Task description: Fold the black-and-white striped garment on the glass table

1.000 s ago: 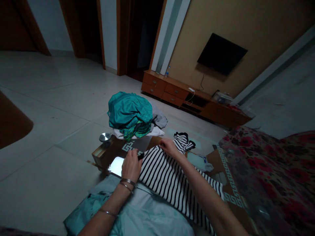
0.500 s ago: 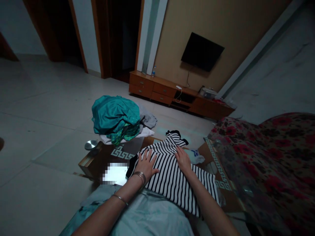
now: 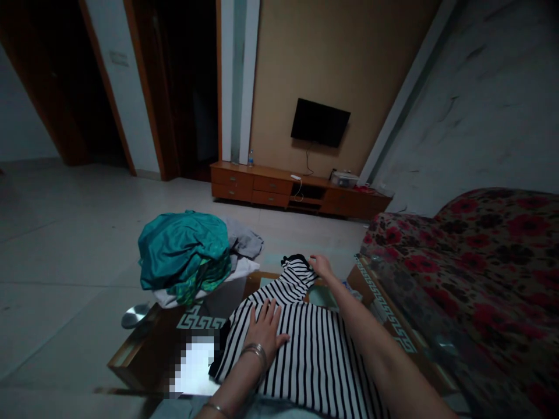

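Observation:
A black-and-white striped shirt (image 3: 301,337) with black trim lies spread on the glass-topped table (image 3: 144,349). My left hand (image 3: 263,331), with bangles at the wrist, rests flat on its middle, fingers spread. At the shirt's far end, my right hand (image 3: 321,266) has its fingers bent at the black-trimmed edge and appears to pinch the cloth there. The fingertips are partly hidden. The shirt's near part runs under my right forearm.
A heap of teal cloth (image 3: 186,250) with grey and white garments sits at the table's far left, near a round metal dish (image 3: 135,315). A flowered sofa (image 3: 471,279) stands on the right. Beyond are a low wooden cabinet (image 3: 271,189) and a wall television (image 3: 321,123).
My right hand has moved forward from the shirt's middle to its black-trimmed far end. My left hand stays flat on the cloth. The head view has tilted and shifted.

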The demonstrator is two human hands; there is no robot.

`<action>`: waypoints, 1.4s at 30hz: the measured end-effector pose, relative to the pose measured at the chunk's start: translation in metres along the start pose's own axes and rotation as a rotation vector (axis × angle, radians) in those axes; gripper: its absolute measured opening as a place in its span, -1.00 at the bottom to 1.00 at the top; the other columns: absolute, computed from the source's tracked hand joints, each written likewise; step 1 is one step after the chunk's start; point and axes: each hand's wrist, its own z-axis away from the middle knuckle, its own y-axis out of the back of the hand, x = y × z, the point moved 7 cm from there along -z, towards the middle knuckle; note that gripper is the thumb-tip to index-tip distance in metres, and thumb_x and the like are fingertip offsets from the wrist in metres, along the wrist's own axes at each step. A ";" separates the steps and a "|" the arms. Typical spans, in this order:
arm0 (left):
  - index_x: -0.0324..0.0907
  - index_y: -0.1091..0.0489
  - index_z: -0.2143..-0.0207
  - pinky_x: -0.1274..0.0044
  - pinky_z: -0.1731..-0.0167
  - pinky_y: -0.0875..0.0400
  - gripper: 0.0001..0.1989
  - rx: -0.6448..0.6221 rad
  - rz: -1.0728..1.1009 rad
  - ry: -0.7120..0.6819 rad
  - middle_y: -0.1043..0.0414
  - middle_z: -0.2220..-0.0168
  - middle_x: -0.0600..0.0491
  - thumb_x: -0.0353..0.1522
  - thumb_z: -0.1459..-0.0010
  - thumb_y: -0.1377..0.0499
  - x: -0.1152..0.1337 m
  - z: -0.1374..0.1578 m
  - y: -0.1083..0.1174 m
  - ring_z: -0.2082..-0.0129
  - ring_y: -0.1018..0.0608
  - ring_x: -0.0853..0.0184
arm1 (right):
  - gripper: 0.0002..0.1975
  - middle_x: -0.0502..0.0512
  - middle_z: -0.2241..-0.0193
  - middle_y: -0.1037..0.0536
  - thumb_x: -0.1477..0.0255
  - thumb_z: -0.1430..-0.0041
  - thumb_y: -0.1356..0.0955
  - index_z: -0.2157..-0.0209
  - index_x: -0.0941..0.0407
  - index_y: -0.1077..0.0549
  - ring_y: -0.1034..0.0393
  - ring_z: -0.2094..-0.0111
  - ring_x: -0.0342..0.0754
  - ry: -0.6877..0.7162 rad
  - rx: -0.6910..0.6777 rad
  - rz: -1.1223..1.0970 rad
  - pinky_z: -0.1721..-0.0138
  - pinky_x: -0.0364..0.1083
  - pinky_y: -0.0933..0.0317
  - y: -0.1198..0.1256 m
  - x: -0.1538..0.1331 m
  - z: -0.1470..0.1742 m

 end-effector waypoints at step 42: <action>-0.18 -0.08 -0.25 0.27 -0.26 0.10 -0.47 -0.122 -0.033 -0.337 0.07 -0.32 -0.02 -0.28 -0.24 0.07 0.024 -0.023 0.011 -0.31 -0.01 0.25 | -0.84 0.02 0.30 -0.52 0.43 -0.13 -0.34 0.22 0.11 -0.46 -0.37 0.26 -0.11 0.847 0.028 -0.209 0.22 -0.17 -0.18 0.117 -0.142 0.115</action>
